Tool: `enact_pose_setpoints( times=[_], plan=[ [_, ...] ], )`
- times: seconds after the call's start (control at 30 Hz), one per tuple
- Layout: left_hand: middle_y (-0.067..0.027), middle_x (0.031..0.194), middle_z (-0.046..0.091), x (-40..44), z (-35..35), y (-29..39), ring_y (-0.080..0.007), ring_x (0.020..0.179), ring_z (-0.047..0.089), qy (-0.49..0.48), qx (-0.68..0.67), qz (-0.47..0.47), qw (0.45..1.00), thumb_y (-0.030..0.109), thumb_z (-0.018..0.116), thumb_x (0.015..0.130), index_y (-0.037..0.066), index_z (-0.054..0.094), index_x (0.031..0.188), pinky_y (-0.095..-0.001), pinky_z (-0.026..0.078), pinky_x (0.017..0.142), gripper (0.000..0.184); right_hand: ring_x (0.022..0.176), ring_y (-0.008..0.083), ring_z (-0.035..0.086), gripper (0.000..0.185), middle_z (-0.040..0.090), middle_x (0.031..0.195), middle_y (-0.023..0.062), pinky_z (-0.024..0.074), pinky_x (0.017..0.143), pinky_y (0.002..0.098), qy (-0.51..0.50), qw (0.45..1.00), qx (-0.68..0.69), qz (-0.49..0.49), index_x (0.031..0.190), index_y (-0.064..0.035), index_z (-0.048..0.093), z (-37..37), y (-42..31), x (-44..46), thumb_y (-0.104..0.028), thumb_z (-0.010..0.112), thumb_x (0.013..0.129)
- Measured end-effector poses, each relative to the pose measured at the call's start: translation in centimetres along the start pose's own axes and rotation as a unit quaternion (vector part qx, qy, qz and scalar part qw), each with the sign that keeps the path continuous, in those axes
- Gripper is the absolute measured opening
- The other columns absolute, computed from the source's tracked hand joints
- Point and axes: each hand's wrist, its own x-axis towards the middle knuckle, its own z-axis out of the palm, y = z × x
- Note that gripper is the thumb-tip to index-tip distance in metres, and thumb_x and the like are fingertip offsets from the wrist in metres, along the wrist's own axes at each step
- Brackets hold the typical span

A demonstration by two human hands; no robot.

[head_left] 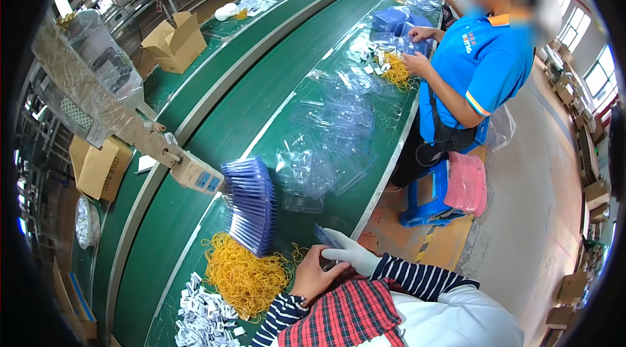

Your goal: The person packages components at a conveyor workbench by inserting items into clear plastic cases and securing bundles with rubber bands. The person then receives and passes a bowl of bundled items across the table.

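Partly inside the right hand [355, 256], apparently, a bluish plastic piece [327, 237].

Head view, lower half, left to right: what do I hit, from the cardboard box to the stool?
Cardboard box → white tag pile → yellow band pile → left hand → gloved right hand → blue stool.

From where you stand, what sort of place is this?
Probably a factory packing or assembly line: a long green conveyor belt, heaps of yellow elastic loops and white tags, and a co-worker working farther along it.
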Motion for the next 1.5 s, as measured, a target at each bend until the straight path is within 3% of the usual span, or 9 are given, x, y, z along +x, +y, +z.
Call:
enact_pose_setpoints(
  times=[0.17,0.4,0.5,0.57,0.67,0.73,0.9,1.23,1.5],
  plan=[
    [-0.0087,0.099,0.066,-0.8,0.0,-3.0,-0.0137,0.086,0.063,0.022,-0.205,-0.057,0.977,0.012,0.058,0.090,-0.002,0.058,0.108,-0.0234,0.051,0.066,0.024,0.127,0.0212,0.039,0.073,0.032,0.145,0.0129,0.0335,0.101,0.0325,0.004,0.999,0.032,0.004,0.146,-0.0020,0.019,-0.3,-1.1,0.2,-0.031,0.057,0.091],
    [-0.0068,0.092,0.067,0.9,-2.9,-3.3,-0.0109,0.080,0.063,0.211,-0.326,-0.103,0.916,0.012,0.056,0.092,-0.001,0.060,0.105,-0.0219,0.051,0.060,0.019,0.117,0.0231,0.047,0.069,0.037,0.141,0.0114,0.0436,0.089,0.0360,0.020,0.968,0.248,-0.041,0.146,-0.0104,0.023,-3.9,-1.4,0.9,-0.044,0.051,0.093],
    [-0.0058,0.098,0.065,2.1,-4.1,-1.6,-0.0124,0.081,0.061,0.358,0.057,0.043,0.931,0.013,0.059,0.091,0.000,0.056,0.115,-0.0251,0.051,0.070,0.027,0.121,0.0232,0.045,0.070,0.033,0.145,0.0112,0.0407,0.094,0.0373,0.007,0.974,0.209,-0.082,0.147,-0.0096,0.021,-4.1,-1.9,0.8,-0.047,0.047,0.094],
    [-0.0044,0.102,0.062,1.4,-4.4,0.1,-0.0130,0.090,0.059,0.354,0.114,0.101,0.923,0.010,0.064,0.088,0.002,0.054,0.116,-0.0275,0.048,0.080,0.031,0.125,0.0247,0.042,0.072,0.032,0.146,0.0117,0.0402,0.096,0.0370,0.004,0.989,0.103,-0.102,0.147,-0.0084,0.021,-3.4,-2.5,0.3,-0.047,0.049,0.093],
    [-0.0044,0.102,0.062,0.1,-3.1,0.7,-0.0129,0.093,0.058,0.068,-0.354,-0.023,0.933,0.008,0.067,0.085,0.002,0.054,0.112,-0.0263,0.048,0.082,0.030,0.128,0.0255,0.038,0.070,0.029,0.148,0.0143,0.0330,0.104,0.0362,-0.022,0.990,-0.049,-0.133,0.146,-0.0025,0.019,-0.7,-3.9,-0.9,-0.032,0.054,0.093],
    [-0.0062,0.098,0.063,-0.4,-2.1,1.1,-0.0126,0.089,0.060,0.012,-0.426,-0.014,0.905,0.007,0.066,0.086,0.000,0.055,0.107,-0.0255,0.049,0.081,0.025,0.128,0.0246,0.038,0.071,0.030,0.146,0.0163,0.0320,0.106,0.0353,-0.056,0.984,-0.081,-0.149,0.146,-0.0021,0.019,0.5,-2.8,-0.9,-0.027,0.057,0.091],
    [-0.0079,0.094,0.064,-1.5,-2.7,1.4,-0.0124,0.083,0.060,0.026,-0.461,-0.057,0.885,0.008,0.066,0.086,-0.002,0.057,0.102,-0.0251,0.049,0.075,0.021,0.129,0.0233,0.037,0.077,0.034,0.142,0.0166,0.0308,0.107,0.0339,-0.075,0.992,-0.049,-0.085,0.144,0.0007,0.020,1.7,-2.9,-1.6,-0.024,0.065,0.087],
    [-0.0068,0.088,0.065,-2.9,-2.3,1.0,-0.0127,0.080,0.061,0.049,-0.421,-0.038,0.905,0.006,0.064,0.086,-0.001,0.059,0.092,-0.0252,0.048,0.076,0.010,0.134,0.0270,0.030,0.078,0.031,0.142,0.0187,0.0255,0.110,0.0352,-0.081,0.949,-0.221,-0.210,0.141,0.0015,0.027,2.6,-2.8,-2.3,-0.031,0.069,0.084],
    [-0.0059,0.088,0.066,-3.4,-2.2,1.0,-0.0110,0.077,0.060,0.060,-0.439,-0.043,0.895,0.007,0.063,0.087,-0.001,0.061,0.092,-0.0250,0.048,0.074,0.010,0.124,0.0172,0.039,0.063,0.033,0.142,0.0116,0.0384,0.099,0.0310,-0.139,0.976,-0.095,-0.138,0.145,-0.0008,0.020,3.1,-3.1,-3.0,-0.027,0.050,0.096]
  ],
)
